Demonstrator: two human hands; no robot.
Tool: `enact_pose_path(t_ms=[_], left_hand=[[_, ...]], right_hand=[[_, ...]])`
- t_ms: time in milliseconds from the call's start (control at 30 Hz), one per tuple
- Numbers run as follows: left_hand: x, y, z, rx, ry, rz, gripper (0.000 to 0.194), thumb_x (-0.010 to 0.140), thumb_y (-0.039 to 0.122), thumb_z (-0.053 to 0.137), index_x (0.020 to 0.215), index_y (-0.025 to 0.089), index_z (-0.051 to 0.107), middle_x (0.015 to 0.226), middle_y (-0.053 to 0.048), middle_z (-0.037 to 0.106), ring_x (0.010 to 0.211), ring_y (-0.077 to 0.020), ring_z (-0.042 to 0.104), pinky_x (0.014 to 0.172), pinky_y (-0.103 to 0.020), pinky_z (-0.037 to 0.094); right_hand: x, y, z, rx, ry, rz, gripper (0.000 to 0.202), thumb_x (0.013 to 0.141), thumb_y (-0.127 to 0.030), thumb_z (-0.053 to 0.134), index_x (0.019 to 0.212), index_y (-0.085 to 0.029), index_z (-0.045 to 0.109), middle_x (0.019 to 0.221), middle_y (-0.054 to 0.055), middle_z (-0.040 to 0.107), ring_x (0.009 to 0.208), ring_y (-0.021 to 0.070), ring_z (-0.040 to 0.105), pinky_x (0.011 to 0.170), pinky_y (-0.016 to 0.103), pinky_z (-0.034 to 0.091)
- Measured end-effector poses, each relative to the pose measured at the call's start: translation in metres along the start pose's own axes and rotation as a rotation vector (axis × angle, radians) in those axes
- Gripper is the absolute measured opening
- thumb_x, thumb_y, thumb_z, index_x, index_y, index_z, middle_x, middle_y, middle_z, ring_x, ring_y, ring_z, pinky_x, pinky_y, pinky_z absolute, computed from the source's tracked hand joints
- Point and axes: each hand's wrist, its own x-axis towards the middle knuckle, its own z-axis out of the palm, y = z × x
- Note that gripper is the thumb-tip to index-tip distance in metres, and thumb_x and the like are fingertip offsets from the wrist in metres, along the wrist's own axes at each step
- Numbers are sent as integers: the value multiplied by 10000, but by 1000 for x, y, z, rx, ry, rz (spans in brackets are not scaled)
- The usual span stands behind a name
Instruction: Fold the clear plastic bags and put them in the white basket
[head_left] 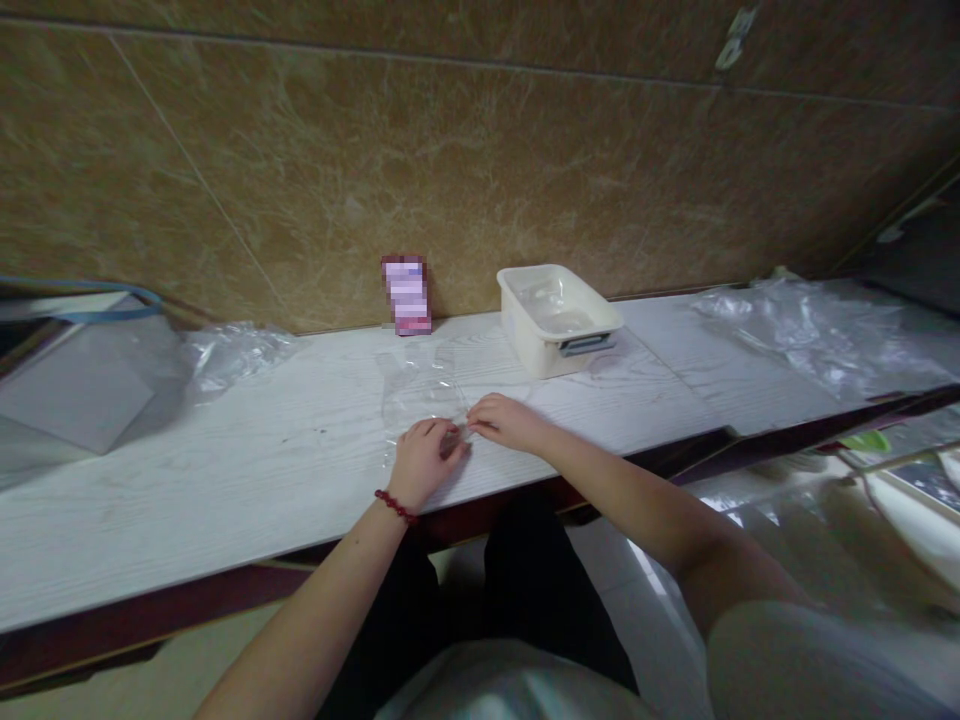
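Observation:
A clear plastic bag (420,385) lies flat on the white wood-grain table in front of me, its outline faint against the boards. My left hand (426,460), with a red bead bracelet (396,507) on the wrist, rests over the bag's near edge, thumb and fingers curled together. Just to its right, my right hand (506,422) pinches the bag's near right corner with its fingertips. The two hands almost touch. What sits between the left fingertips is partly hidden, and the thin plastic is hard to make out there.
A white plastic bin (525,335) holding clear plastic stands behind my right hand. A phone (407,295) leans against the brown tiled wall (337,180). Crumpled clear plastic lies left (232,355) and right (817,330). A grey-white box-like object (82,390) is at far left.

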Motion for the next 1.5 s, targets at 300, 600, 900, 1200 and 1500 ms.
enact_pose_path(t_ms=[300,600,900,1200,1500], left_hand=[[-13,7,-8,202,77,44,186,762,272,442,863,192,576,967,-67,589,920,-217,505,805,-364,359],[-29,-36,-28,254,29,9,195,786,237,387,832,180,568,849,-48,621,796,-195,550,754,-347,382],[-50,-34,-39,189,84,243,133,748,174,441,839,162,538,900,-61,605,860,-176,534,864,-375,362],[-93,-38,-39,64,112,365,126,729,184,497,851,194,529,992,-59,582,968,-180,507,923,-416,336],[-61,-53,-54,-260,29,66,159,767,287,442,837,189,546,1001,-56,587,958,-168,523,871,-338,400]], right_hand=[[-9,1,4,97,-17,40,187,831,-227,407,883,-159,574,906,58,613,908,135,526,811,293,400],[-14,5,-2,65,-2,-40,166,776,-243,486,901,-161,560,1030,72,578,1054,153,456,912,330,335],[-11,-4,-8,5,-87,-62,76,752,-200,513,767,-188,587,1119,42,545,1164,170,364,917,346,295],[-37,-35,-23,113,-190,-168,165,805,-245,449,844,-192,601,1065,35,588,1134,143,406,933,316,296],[-3,-29,-10,226,52,14,165,793,-234,450,767,-166,598,998,58,605,1001,123,503,879,275,368]])
